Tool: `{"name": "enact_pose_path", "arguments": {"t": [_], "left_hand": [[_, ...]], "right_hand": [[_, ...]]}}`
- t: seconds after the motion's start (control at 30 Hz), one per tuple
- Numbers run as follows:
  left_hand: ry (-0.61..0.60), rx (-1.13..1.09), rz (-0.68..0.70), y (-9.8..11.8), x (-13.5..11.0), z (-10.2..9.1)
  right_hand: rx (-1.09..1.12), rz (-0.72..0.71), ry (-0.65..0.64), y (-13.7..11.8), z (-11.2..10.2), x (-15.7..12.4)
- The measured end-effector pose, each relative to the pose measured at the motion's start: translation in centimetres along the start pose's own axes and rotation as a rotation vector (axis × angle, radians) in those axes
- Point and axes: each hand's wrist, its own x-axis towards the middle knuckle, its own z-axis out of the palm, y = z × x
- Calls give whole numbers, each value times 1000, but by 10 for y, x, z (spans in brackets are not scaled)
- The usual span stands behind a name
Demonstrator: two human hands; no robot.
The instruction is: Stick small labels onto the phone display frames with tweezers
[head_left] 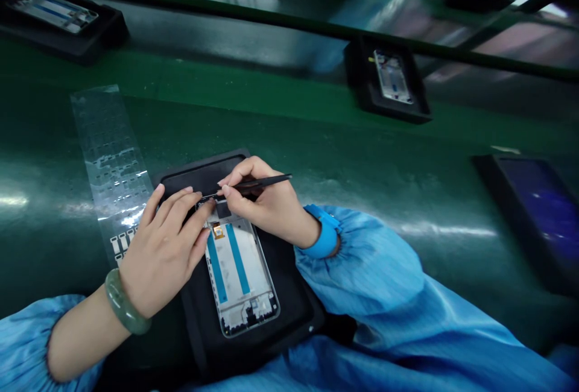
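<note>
A phone frame (239, 271) with two blue strips lies in a black tray (289, 301) in front of me. My left hand (165, 247) rests flat on the frame's upper left edge, fingers stretched out and pressing near its top. My right hand (265, 199) pinches black tweezers (257, 184), whose tip points at the frame's top end next to my left fingertips. A small orange part (218, 232) sits on the frame just below the fingers. I wear blue sleeves, a green bangle on the left wrist and a blue strap on the right.
A clear sheet of small stickers (111, 163) lies left of the tray on the green conveyor (316, 139). Other black trays with phone frames sit at the far left (58, 18) and far centre (391, 78). A dark tray (534, 211) lies at the right.
</note>
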Motion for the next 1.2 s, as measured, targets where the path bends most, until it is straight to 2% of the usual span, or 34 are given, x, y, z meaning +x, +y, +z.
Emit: {"name": "enact_pose_path", "arguments": {"t": [0.13,0.7,1.2], "left_hand": [[5,-8,0,0,0,0],[0,5,14,-2,0,1],[-6,-4,0,-1,-1,0]], "right_hand": [[11,13,-28,0,0,0],[-27,6,-12,0,1,1],[-79,-51,1,-2,2,-1]]}}
